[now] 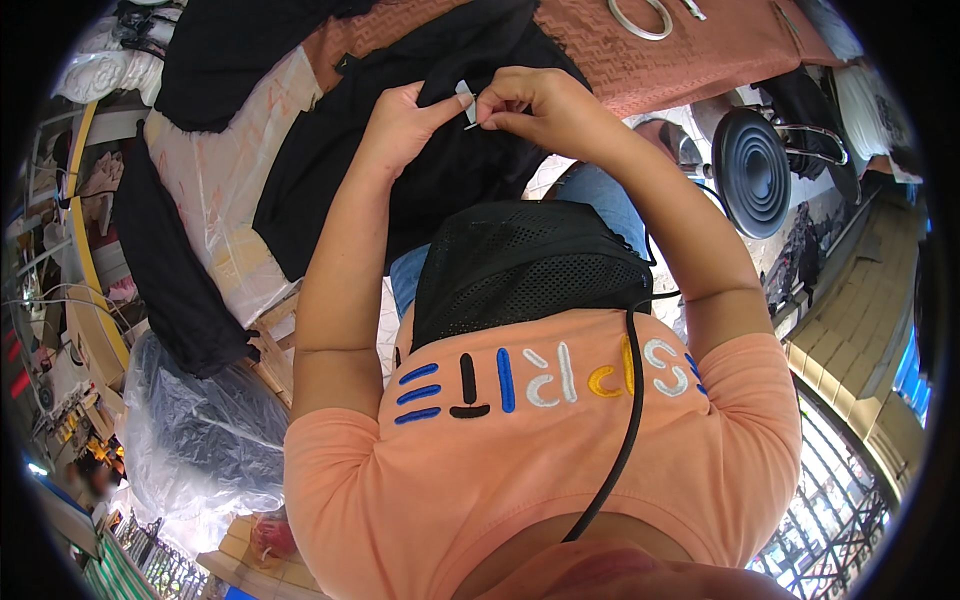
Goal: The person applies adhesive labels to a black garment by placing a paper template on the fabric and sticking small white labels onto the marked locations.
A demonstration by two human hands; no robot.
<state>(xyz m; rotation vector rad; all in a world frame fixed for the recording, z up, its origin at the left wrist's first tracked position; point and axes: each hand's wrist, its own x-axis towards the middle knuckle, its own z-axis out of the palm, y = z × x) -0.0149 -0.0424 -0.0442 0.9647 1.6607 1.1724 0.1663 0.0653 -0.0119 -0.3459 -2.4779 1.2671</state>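
A black cloth garment [470,170] lies spread in front of me, over the near part of the work surface and toward my lap. My left hand [402,125] is closed on a small white label [463,89], its thumb against the label's edge. Close beside it, my right hand [535,105] pinches thumb to forefinger at the label's other side. A thin white sliver shows just below those fingertips. What exactly the right fingers grip is too small to make out. Both hands are just above the black cloth.
A brown patterned cloth [590,55] covers the far surface, with a white ring-shaped roll [640,18] on it. More black fabric [235,60] lies at the far left. A black round stool [752,172] stands at right. Clear plastic sheeting [200,430] bulges at lower left. A black cable [632,430] hangs over my chest.
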